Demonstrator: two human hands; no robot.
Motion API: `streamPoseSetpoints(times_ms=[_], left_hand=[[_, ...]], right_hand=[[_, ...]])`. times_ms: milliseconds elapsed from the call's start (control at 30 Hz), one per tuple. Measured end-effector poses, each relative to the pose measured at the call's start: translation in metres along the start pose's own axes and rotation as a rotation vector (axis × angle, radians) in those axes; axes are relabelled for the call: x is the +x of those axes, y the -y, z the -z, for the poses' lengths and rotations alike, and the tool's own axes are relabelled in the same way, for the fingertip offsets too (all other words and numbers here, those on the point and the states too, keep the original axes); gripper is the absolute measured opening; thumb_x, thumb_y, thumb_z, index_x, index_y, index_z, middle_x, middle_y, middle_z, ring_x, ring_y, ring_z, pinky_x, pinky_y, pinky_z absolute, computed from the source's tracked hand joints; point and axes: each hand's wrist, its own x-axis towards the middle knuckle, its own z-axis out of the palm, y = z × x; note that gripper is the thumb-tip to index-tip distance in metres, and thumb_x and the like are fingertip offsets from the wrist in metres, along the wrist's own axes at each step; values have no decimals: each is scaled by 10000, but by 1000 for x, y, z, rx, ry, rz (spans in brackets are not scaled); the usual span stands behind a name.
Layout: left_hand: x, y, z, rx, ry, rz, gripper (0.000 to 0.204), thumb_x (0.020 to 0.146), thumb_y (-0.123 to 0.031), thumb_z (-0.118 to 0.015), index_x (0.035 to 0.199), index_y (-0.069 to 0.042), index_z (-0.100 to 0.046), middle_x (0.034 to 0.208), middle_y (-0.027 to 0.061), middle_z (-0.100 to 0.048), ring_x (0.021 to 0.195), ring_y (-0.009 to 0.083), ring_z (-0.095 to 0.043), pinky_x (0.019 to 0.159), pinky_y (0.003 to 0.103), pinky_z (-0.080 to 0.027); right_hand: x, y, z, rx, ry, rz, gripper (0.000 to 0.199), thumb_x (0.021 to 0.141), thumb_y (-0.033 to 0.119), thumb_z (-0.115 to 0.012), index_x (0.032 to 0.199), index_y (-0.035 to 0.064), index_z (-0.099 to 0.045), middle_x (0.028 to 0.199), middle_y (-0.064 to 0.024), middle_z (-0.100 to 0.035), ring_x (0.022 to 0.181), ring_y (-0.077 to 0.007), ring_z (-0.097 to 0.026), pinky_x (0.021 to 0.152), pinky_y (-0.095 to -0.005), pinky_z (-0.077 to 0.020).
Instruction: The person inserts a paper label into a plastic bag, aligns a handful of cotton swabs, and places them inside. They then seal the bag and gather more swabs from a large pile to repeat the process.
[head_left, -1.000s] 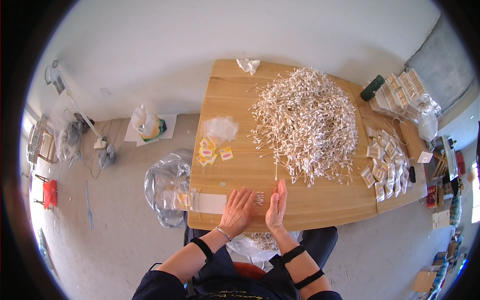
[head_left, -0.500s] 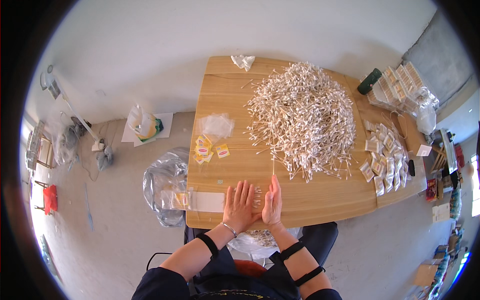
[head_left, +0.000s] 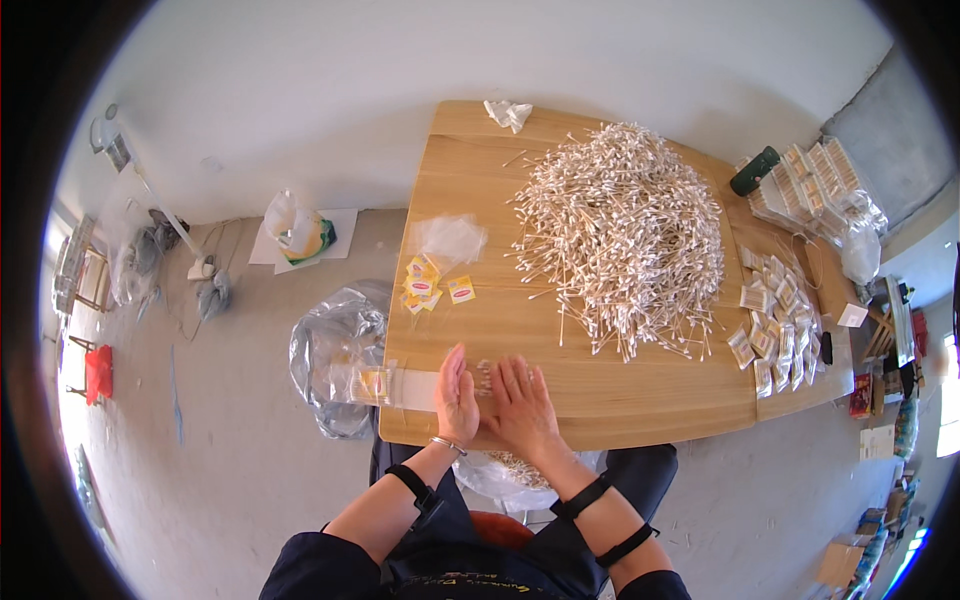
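Observation:
At the near edge of the table, my left hand (head_left: 458, 400) stands on its side with fingers stretched straight up the table. Beside it my right hand (head_left: 522, 408) lies flat, palm down, with fingers a little apart. Between and under the hands lies a small layer of cotton swabs (head_left: 485, 378), mostly covered by my right hand. Left of my left hand is a white card strip (head_left: 417, 391). Its far end meets a clear bag (head_left: 373, 385) with swabs and a yellow label inside. A large heap of loose cotton swabs (head_left: 625, 240) rises beyond my hands.
Yellow labels (head_left: 422, 285) and clear empty bags (head_left: 450, 240) lie at the table's left. Filled swab packets (head_left: 780, 320) are piled at right, near a dark green cylinder (head_left: 754, 171) and stacked packs (head_left: 815, 185). A large plastic bag (head_left: 340, 345) sits beside the table's left edge.
My left hand has turned from flat onto its side and shifted left. My right hand has gone from its side to flat, moving left over the swabs. The view has shifted slightly.

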Motion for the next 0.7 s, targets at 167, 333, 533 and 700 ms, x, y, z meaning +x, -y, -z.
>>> streamPoseSetpoints(times_ms=[167,333,533,700], left_hand=[[-1,5,7,-81,-13,-11,369,994,-84,-398,1345,28,-392,1384,157,-435,1304,247,-402,1098,356,-308],[0,0,5,-49,22,1,379,988,-113,-411,1335,42,-408,1360,170,-458,1276,255,-437,1074,353,-333],[-1,0,6,-128,-4,0,397,1012,-187,-398,1344,30,-403,1358,142,-451,1282,232,-416,1089,359,-328],[8,-6,4,-328,-50,73,447,1016,-268,-401,1355,24,-396,1377,143,-436,1302,235,-396,1107,363,-296]], right_hand=[[-5,1,-1,63,40,46,812,837,512,-555,1426,8,-315,1492,-178,-295,1402,-334,-231,1133,-501,-168],[13,-12,-15,-91,5,39,843,811,547,-573,1435,41,-316,1501,-182,-275,1405,-333,-224,1135,-519,-145],[13,-27,-6,135,-127,-107,919,748,453,-705,1451,55,-266,1522,-148,-235,1419,-330,-175,1148,-515,-110],[14,-36,-17,522,-407,-170,717,811,143,-682,1407,12,-305,1460,-207,-316,1368,-386,-267,1130,-467,-220]])
